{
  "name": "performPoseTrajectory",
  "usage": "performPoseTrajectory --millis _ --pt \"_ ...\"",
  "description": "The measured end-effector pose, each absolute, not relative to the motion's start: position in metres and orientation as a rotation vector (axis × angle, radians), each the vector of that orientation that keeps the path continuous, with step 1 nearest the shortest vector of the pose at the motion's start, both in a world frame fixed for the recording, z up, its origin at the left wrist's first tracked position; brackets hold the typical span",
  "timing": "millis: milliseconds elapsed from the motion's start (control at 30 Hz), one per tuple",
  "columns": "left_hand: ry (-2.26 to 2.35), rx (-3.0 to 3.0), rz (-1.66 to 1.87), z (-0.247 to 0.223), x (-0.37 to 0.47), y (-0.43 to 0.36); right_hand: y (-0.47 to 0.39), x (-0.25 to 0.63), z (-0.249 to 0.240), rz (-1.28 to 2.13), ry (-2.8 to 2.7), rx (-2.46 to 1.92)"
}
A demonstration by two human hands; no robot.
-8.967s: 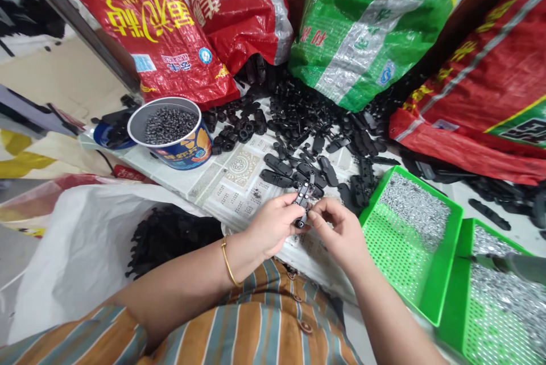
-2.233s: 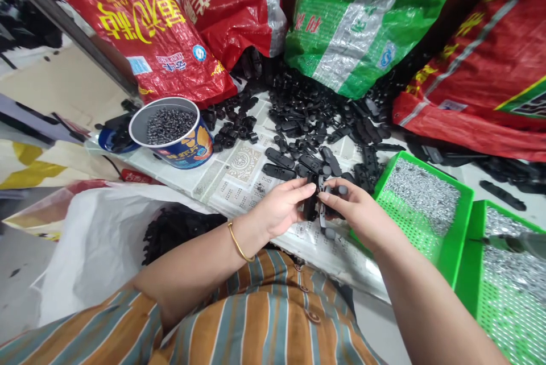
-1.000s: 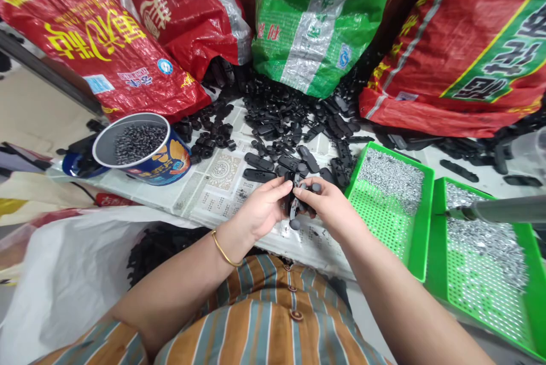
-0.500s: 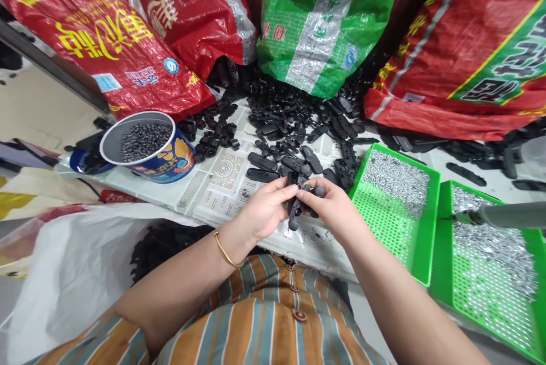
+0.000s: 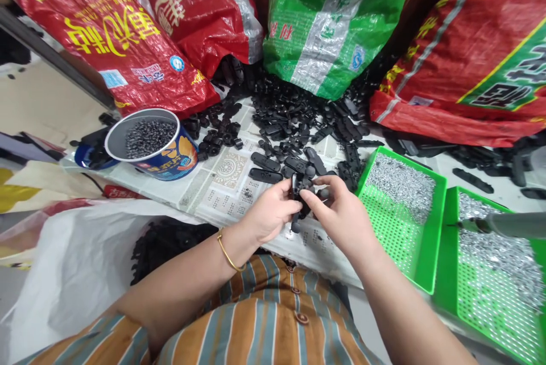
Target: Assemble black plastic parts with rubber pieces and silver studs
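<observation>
Both my hands, left hand (image 5: 269, 214) and right hand (image 5: 341, 214), pinch one upright black plastic clip (image 5: 297, 197) just left of the green tray (image 5: 435, 251).

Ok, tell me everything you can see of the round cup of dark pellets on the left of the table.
The round blue and orange printed cup looks like a paper or plastic food tub with a pale rim. It stands upright, slightly leaning in the view, on the printed paper sheet at the table's left side. It is open and nearly full of small dark grey pellets. A blue lid-like dish lies just behind it. Neither hand touches it.
</observation>
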State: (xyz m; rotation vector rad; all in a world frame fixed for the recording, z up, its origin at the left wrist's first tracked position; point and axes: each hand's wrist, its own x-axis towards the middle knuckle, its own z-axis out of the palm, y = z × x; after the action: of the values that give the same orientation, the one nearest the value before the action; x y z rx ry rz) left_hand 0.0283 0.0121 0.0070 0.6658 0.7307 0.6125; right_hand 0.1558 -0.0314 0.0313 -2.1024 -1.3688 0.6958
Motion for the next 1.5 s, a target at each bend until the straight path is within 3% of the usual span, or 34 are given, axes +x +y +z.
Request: performPoseTrajectory --millis 200,333,733,967,1200,1500 --pt "0.731 0.636 0.739 0.005 0.025 0.016 -0.053 0.160 0.016 1.121 -0.742 -1.625" --pt "0.731 0.638 0.805 0.004 0.026 0.015 -0.055 0.148 0.007 1.384 -0.644 -1.533" --pt "0.731 0.580 0.859 0.005 0.028 0.002 -0.043 0.139 0.006 1.593 -0.304 -1.424" --pt "0.719 0.567 0.938 0.003 0.032 -0.004 -0.044 0.135 0.010 1.466 -0.397 -1.455" --pt "0.676 0.577 0.941 0.001 0.033 -0.005 -0.046 0.138 0.002 1.598 -0.276 -1.385" --pt "0.708 0.551 0.890 0.008 0.029 0.005 -0.054 0.153 0.015 1.297 -0.547 -1.557"
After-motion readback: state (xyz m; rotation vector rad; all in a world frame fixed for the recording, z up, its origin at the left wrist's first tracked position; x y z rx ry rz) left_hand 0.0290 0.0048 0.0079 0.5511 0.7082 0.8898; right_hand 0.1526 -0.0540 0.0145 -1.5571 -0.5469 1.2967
